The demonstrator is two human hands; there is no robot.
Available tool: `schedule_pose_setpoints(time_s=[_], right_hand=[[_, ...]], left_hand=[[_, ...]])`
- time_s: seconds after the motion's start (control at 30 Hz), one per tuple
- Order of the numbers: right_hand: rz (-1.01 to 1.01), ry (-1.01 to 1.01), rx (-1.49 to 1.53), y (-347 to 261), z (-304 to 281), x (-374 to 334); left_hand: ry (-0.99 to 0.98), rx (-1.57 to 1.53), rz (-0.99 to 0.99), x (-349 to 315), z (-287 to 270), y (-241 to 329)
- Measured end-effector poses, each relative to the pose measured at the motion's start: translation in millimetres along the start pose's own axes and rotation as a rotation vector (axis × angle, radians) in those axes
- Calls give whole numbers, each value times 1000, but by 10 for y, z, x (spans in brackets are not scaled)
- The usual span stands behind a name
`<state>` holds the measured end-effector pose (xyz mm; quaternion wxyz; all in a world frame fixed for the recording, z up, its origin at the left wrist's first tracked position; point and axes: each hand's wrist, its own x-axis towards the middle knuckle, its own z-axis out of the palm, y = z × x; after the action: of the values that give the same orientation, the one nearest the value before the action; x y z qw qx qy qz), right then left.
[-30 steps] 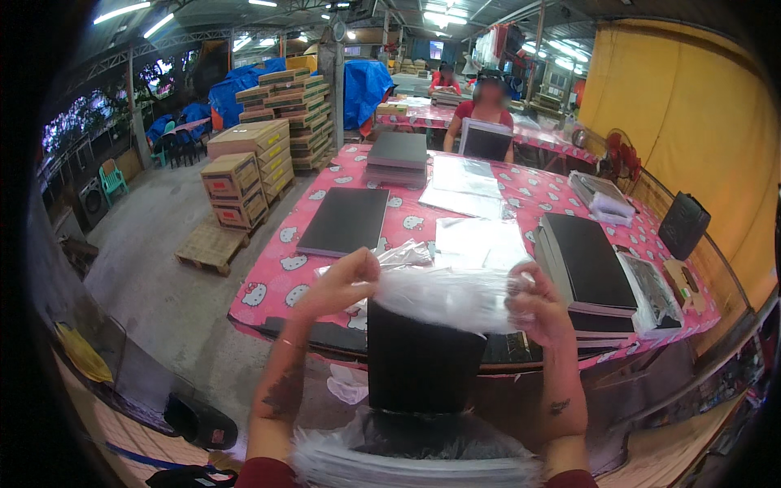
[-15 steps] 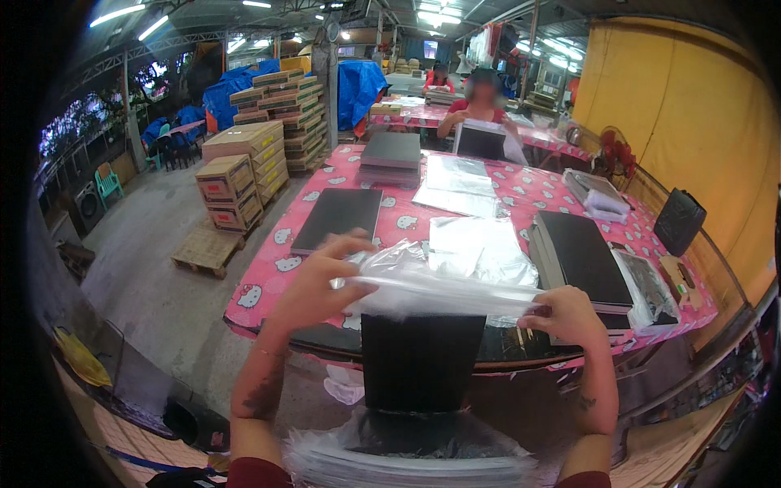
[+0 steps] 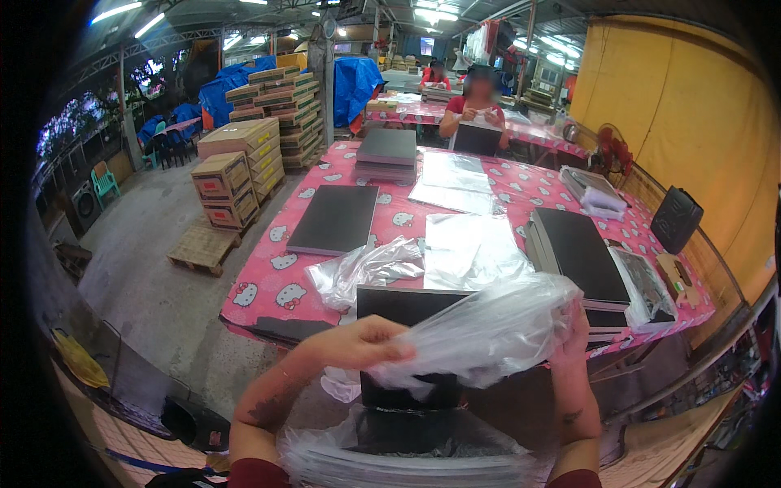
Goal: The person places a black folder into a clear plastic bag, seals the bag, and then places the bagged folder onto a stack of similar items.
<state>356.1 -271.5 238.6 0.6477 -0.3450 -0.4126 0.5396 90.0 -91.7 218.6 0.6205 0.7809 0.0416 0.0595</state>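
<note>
Between hands [image 3: 366, 342] [image 3: 574, 333], plastic [image 3: 496, 329] aslant, upward rightward

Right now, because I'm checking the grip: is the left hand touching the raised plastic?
Touching. The head view shows it: the left hand's thumb and fingers close on the left end of the raised plastic, with no gap between.

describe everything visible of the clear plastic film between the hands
The clear, thin plastic film looks shiny and crumpled, whitish where folds gather. It slants up from the pinching left hand to the right hand, which it partly veils. It hangs in front of the black rectangular panel, hiding part of it; whether they touch is unclear.
</note>
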Motion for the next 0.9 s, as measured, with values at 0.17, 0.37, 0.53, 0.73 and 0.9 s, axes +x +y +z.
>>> schedule_pose_setpoints(time_s=[0.17,0.37,0.53,0.73,0.9], right_hand=[[293,-554,-456,238,-345,84],[-14,15,563,448,-527,15],[367,-573,-440,675,-685,10],[245,12,58,826,-1022,-93],[310,-136,-381,780,-682,12]], left_hand=[[360,-711,331,-21,125,149],[57,-179,2,-240,-76,-507],[590,-917,380,-309,114,-350],[-5,-534,31,-513,-120,-777],[552,-660,206,-507,-217,-745]])
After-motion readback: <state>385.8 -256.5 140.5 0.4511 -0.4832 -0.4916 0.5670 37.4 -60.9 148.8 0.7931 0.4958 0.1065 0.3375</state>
